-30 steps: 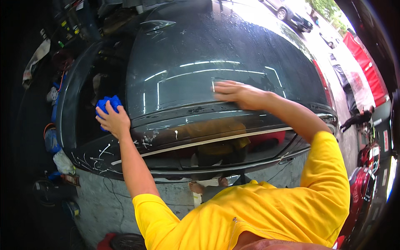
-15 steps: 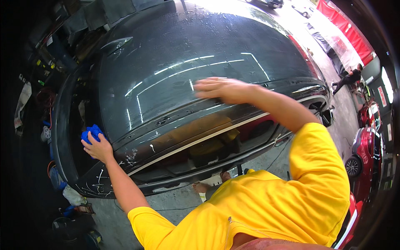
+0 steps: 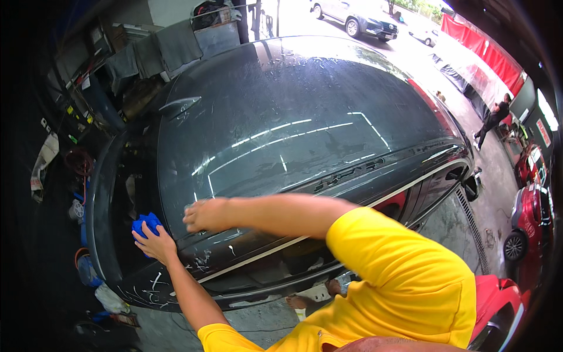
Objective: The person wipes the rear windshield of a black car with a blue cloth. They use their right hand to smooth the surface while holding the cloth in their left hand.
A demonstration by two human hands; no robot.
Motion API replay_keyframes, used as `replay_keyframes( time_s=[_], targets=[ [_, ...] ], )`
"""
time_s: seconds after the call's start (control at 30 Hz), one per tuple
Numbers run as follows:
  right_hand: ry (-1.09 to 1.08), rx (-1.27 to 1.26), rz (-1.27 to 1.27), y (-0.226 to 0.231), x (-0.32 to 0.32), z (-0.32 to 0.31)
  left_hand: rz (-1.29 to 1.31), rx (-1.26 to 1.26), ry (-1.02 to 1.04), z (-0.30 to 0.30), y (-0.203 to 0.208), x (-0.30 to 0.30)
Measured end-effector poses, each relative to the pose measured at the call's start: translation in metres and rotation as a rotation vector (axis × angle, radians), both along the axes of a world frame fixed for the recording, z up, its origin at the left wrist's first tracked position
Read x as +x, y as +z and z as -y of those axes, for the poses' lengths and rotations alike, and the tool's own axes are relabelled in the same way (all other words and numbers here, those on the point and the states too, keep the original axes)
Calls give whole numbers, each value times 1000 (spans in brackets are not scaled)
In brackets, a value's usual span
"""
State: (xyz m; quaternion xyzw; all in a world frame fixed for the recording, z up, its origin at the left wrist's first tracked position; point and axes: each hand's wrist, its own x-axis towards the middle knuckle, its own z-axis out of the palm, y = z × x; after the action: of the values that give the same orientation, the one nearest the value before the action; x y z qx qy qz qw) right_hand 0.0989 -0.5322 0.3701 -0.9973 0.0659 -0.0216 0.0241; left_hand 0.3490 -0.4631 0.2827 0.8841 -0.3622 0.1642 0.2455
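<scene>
A dark car (image 3: 281,135) with a glossy, partly wet roof fills the middle of the view. At its rear window, my left hand (image 3: 157,243) is closed on a crumpled blue cloth (image 3: 146,227) pressed to the dark glass beside the roof edge. Over the roof's near rear corner is my right hand (image 3: 204,216), its fingers bent and smeared by motion; whether they hold anything I cannot make out. White streaks (image 3: 153,288) of paste mark the body below my left hand, with smaller smears (image 3: 201,260) near the side window. A fin antenna (image 3: 179,107) stands on the roof.
Red cars (image 3: 531,217) stand at the right, where a person in dark clothes (image 3: 492,120) is farther back. Another vehicle (image 3: 360,20) is outside at the top. Grey cloths (image 3: 176,50) hang at upper left. A white bag (image 3: 110,299) lies by the car's rear corner.
My right hand has swept left and nearer, from the middle of the roof edge to the rear corner. The view has shifted; my left hand stays on the blue cloth at the rear glass.
</scene>
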Motion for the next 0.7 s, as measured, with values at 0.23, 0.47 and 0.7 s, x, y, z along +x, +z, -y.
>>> replay_keyframes(
  time_s=[0.23, 0.47, 0.7],
  targets=[
    [-27, 35, 153, 14, -84, -16, 17, 10, 24, -23, -1, 27],
    [-795, 144, 130, 58, -409, -23, 38, 45, 44, -16, 4, 18],
    [-513, 185, 149, 49, -311, -1, 21, 67, 41, -17, 5, 13]
  ],
)
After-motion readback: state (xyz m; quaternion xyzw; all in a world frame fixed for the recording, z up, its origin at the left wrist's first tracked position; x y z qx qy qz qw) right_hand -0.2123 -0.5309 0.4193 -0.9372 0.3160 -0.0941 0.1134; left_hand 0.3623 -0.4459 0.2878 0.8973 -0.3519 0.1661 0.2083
